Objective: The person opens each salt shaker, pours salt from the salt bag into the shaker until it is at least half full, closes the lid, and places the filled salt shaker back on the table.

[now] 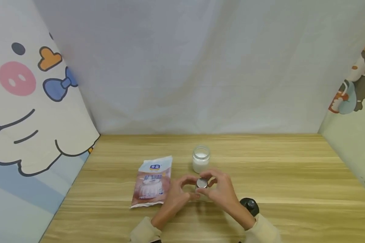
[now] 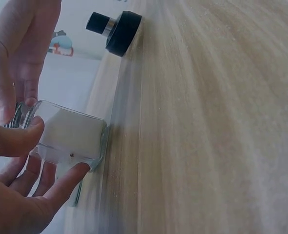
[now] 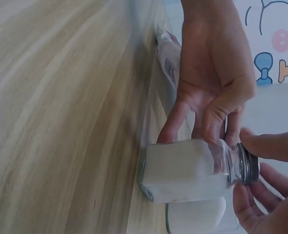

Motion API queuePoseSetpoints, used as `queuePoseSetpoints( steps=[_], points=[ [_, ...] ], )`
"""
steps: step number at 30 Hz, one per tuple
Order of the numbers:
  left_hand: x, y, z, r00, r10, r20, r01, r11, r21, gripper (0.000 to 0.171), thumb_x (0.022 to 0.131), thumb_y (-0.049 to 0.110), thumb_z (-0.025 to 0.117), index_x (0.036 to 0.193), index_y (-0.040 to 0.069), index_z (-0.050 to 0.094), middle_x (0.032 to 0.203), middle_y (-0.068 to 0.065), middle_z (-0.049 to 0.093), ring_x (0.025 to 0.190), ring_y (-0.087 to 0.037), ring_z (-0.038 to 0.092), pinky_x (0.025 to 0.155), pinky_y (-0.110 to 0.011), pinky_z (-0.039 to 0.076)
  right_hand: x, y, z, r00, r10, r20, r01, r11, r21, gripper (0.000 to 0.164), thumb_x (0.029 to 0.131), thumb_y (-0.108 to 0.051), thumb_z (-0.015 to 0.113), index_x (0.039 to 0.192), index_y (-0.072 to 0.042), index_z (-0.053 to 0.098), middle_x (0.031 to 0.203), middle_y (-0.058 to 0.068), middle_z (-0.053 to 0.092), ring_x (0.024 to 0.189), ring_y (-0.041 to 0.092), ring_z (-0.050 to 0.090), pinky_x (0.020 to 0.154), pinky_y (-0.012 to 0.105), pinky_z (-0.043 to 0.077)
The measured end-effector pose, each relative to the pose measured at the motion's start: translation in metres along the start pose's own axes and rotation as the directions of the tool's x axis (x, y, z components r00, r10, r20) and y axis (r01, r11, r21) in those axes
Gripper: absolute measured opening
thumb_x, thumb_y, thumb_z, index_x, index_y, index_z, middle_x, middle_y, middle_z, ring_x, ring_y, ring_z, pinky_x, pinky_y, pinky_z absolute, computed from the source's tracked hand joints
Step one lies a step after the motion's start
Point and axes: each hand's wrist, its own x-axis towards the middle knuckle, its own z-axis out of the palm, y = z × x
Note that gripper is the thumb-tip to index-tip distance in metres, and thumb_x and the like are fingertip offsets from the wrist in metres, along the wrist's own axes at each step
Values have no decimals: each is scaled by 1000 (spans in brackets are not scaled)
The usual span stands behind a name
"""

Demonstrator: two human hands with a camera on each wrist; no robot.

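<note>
A square glass bottle (image 3: 183,168) filled with white powder stands on the wooden table. My left hand (image 1: 177,193) grips the body of this bottle from the left, with thumb and fingers around the glass. At the top, the fingers and thumb of my right hand (image 1: 221,189) pinch the silver screw cap (image 1: 202,183). The cap sits on the bottle's neck; how tight it is cannot be told. Just behind the bottle is an uncovered glass jar (image 1: 200,163), partly full of white powder.
A printed bag of salt (image 1: 152,189) lies flat to the left, close to my left forearm. By my right forearm stands a black, round-based object with a metal neck (image 2: 123,32). The table (image 1: 292,168) ends at a pale backdrop (image 1: 200,67).
</note>
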Motion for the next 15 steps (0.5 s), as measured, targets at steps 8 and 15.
queuePoseSetpoints(
  steps=[8, 15],
  points=[
    [3, -12, 0, 1000, 6, -5, -6, 1000, 28, 45, 63, -1, 76, 105, 12, 67, 101, 0, 68, 104, -21, 60, 101, -52, 38, 0, -1, 2, 1000, 17, 8, -17, 1000, 5, 40, 62, 7, 83, 97, -1, 67, 92, 5, 66, 85, 20, 61, 67, 29, 56],
    [2, -10, -1, 1000, -6, -5, 6, 1000, 22, 46, 64, -4, 75, 106, 11, 67, 102, 0, 68, 104, -21, 60, 102, -52, 38, -1, -3, 3, 1000, 15, 5, -15, 1000, 7, 41, 61, 9, 83, 98, -1, 67, 92, 4, 66, 87, 20, 60, 67, 29, 57]
  ],
)
